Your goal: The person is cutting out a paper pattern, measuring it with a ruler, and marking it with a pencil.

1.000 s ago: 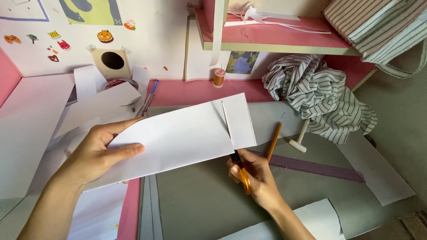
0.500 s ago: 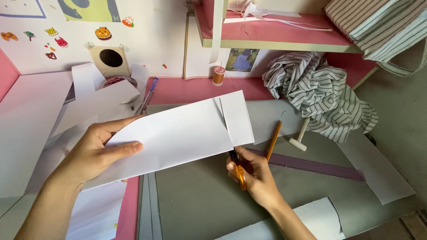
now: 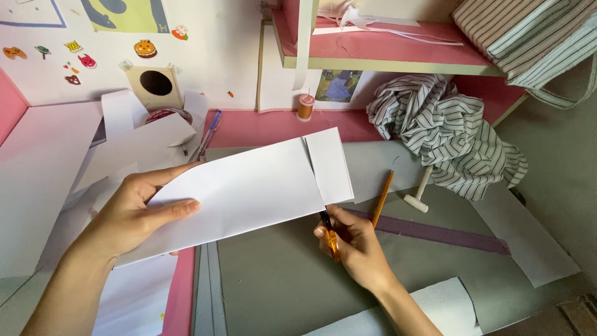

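Change: the paper (image 3: 242, 190) sits a touch higher and further left in the frame than a second ago; the cut at its right end has run all the way up to the top edge, and both hands hold much as before.
Desk (image 3: 286, 280): grey surface filling the lower middle of the frame, with a pink strip along its upper and left edges.
Paper: a long white sheet held slanting across the centre, low at the left and high at the right; a slit runs up near its right end, leaving a narrow strip beside it.
Cloth (image 3: 448, 134): crumpled striped fabric at the upper right, lying on the desk.
Left hand (image 3: 134, 211): at the left centre, fingers closed on the paper's left end, thumb on top, the others underneath.
Right hand (image 3: 357, 246): lower centre, just under the paper's right end, fingers wrapped round the scissors (image 3: 329, 233).
Scissors: orange handles in the right hand, dark blades pointing up at the foot of the slit; whether the blades are apart I cannot tell.
Tape (image 3: 435, 233): purple band lying flat on the desk, right of the right hand.
Pencil (image 3: 382, 198): orange, slanting on the desk just right of the paper.
Spool (image 3: 305, 107): orange thread, upright, at the upper centre.
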